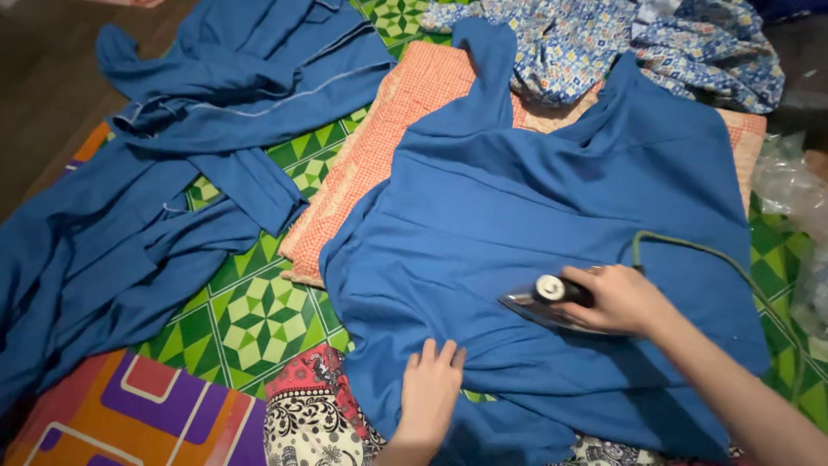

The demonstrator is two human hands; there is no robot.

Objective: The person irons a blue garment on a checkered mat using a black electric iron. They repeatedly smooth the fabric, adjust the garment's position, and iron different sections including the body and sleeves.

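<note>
Blue garment [535,207] under flat left hand [429,384]; right hand [617,298] grip clenched on iron [539,302]

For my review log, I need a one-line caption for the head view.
Right hand presses an iron on a blue garment while the left hand flattens its hem.

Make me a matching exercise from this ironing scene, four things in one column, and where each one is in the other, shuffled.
Things:
1. iron
2. left hand
3. patterned blue cloth
4. heap of blue garments

Places:
A. far end, beyond the spread blue garment
B. left, on the green mat
C. in the right hand, on the spread blue garment
D. flat on the garment's near edge

Pairs: 1-C, 2-D, 3-A, 4-B
</note>
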